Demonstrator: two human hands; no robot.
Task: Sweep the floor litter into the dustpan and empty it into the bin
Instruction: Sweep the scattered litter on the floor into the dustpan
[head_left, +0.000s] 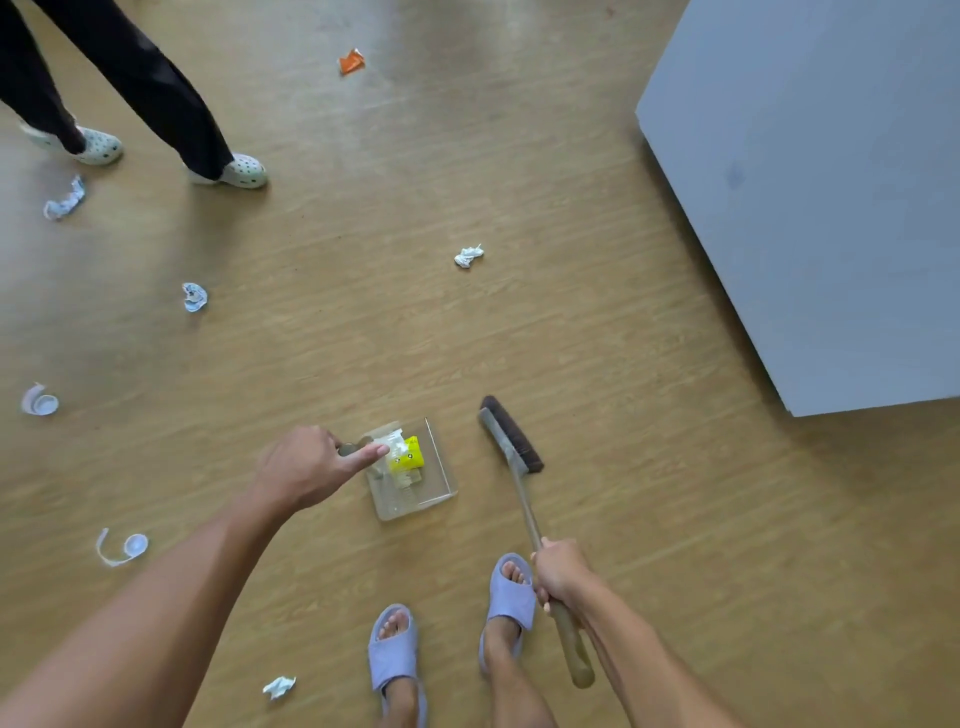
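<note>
Dustpan (437, 484), clear plastic, is holding a yellow wrapper (408, 455); your left hand (306, 467) is gripping it, right hand (562, 571) gripping the broom (511, 435).

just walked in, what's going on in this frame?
A person is partway through sweeping up. The left hand grips the clear dustpan by its handle, and the right hand grips the broom, whose head sits just right of the pan. A yellow wrapper is already in the pan. Crumpled paper, an orange wrapper and other scraps lie scattered on the floor. A second person stands nearby.
</note>
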